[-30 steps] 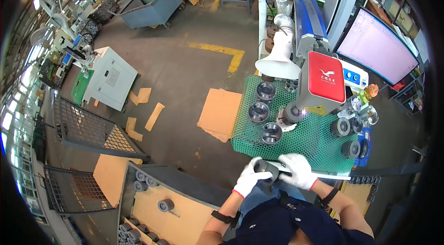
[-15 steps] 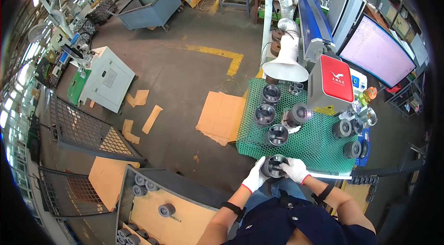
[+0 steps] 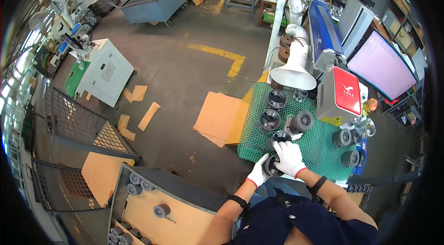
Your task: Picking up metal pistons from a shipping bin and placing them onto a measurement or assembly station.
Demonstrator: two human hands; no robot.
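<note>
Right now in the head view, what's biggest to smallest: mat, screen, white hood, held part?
1. Mat
2. Screen
3. White hood
4. Held part, partly hidden by the right hand

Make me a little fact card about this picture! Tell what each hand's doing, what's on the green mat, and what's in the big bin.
Left hand: white glove, holding a dark cylinder
Right hand: white glove, over the held cylinder and near a cylinder on the mat; touching hidden
Green mat: several more dark cylinders
Machine: red-topped box
Beside it: white funnel hood, lit screen
Big bin: grouped cylinders, one apart
</note>
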